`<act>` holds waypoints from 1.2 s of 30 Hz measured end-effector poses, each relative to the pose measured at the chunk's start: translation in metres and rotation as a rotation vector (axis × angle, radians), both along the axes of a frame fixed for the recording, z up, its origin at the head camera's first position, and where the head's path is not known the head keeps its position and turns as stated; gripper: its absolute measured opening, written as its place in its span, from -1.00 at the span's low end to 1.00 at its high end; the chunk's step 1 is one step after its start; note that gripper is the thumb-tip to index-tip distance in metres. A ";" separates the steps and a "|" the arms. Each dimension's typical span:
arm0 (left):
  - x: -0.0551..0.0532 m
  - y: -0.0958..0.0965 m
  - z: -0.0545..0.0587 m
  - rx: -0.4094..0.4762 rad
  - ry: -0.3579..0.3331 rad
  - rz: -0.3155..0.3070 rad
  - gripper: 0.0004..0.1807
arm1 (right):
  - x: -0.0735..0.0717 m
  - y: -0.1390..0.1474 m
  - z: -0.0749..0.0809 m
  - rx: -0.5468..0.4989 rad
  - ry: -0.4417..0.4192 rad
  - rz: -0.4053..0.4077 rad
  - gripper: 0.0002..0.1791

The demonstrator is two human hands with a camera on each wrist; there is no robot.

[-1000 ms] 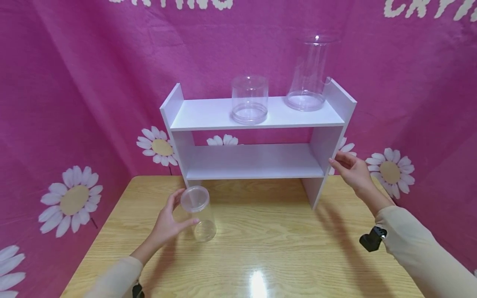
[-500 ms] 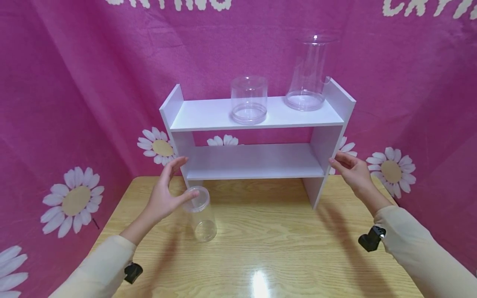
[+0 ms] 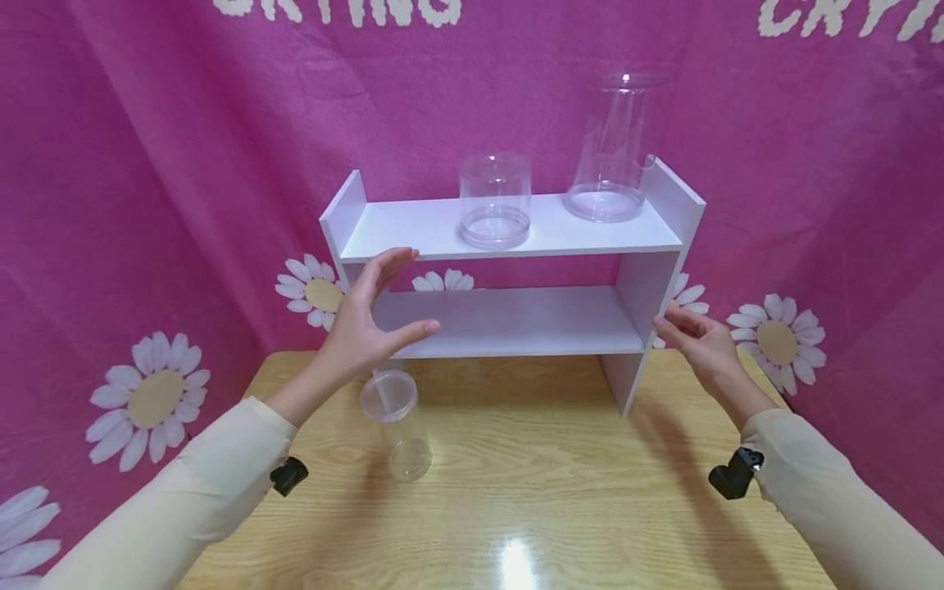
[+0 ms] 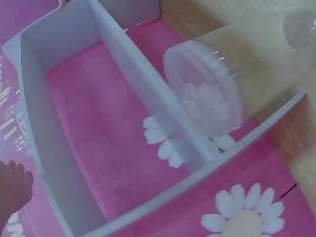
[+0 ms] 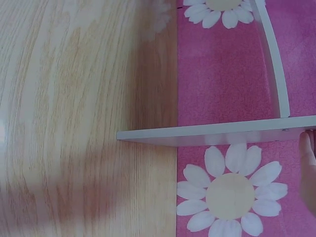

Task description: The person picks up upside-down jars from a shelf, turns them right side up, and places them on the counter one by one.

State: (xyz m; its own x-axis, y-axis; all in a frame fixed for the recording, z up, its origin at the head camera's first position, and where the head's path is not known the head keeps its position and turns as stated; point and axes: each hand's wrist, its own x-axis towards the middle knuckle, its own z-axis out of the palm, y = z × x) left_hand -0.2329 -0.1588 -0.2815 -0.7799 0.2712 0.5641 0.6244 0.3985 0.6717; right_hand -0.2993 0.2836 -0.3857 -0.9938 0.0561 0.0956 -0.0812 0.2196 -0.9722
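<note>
My left hand [image 3: 365, 319] is raised in front of the white shelf [image 3: 509, 324], thumb and fingers spread apart with nothing between them. Below it, on the table, a clear plastic jar [image 3: 409, 430] with a translucent lid stands upright near the shelf's left side. That jar [image 4: 256, 64] also shows large in the left wrist view. On the other side, my right hand [image 3: 704, 348] touches the outside of the shelf's right side panel, its thumb at the front edge. The right wrist view catches part of this hand [image 5: 308, 173] against the panel.
On the top board stand a short, wide clear container [image 3: 494, 205] and, at its right end, a tall clear pitcher [image 3: 608, 156]. The shelf stands toward the back of the wooden table [image 3: 546, 483]. A pink curtain [image 3: 184, 123] with daisies hangs behind and at both sides.
My left hand has let go of the lidded jar and moved up and to the right, in front of the shelf. The jar stays standing, and the right hand keeps its place.
</note>
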 end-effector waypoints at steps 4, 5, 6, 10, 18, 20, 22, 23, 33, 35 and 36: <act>-0.005 0.012 0.009 -0.060 0.035 0.001 -0.06 | -0.001 -0.001 -0.004 -0.166 0.001 0.023 -0.76; -0.007 0.015 0.012 -0.075 0.038 0.004 -0.06 | -0.001 -0.001 -0.004 -0.198 0.001 0.032 -0.82; -0.008 0.019 0.014 -0.085 0.038 0.006 -0.05 | -0.001 -0.002 -0.005 -0.255 0.001 0.042 -0.84; -0.013 0.031 0.025 -0.077 0.016 0.028 -0.05 | 0.000 -0.001 -0.004 -0.407 -0.009 0.092 -0.84; -0.028 0.048 0.051 0.040 -0.056 0.069 -0.10 | 0.000 -0.003 -0.004 -0.502 -0.024 0.102 -0.76; -0.031 0.052 0.057 0.056 -0.092 0.082 -0.11 | -0.001 -0.003 -0.005 -0.506 -0.027 0.101 -0.76; -0.034 0.055 0.063 0.057 -0.148 0.111 -0.10 | -0.001 -0.003 -0.005 -0.510 -0.030 0.103 -0.76; -0.036 0.057 0.066 0.053 -0.184 0.129 -0.09 | -0.001 -0.003 -0.005 -0.509 -0.032 0.102 -0.77; -0.050 0.080 0.099 0.027 -0.484 0.274 0.02 | 0.000 -0.004 -0.006 -0.492 -0.024 0.092 -0.81; -0.055 0.084 0.104 0.038 -0.528 0.288 0.02 | 0.000 -0.004 -0.006 -0.492 -0.023 0.093 -0.80; -0.057 0.085 0.107 0.045 -0.548 0.292 0.01 | 0.000 -0.004 -0.007 -0.491 -0.023 0.095 -0.80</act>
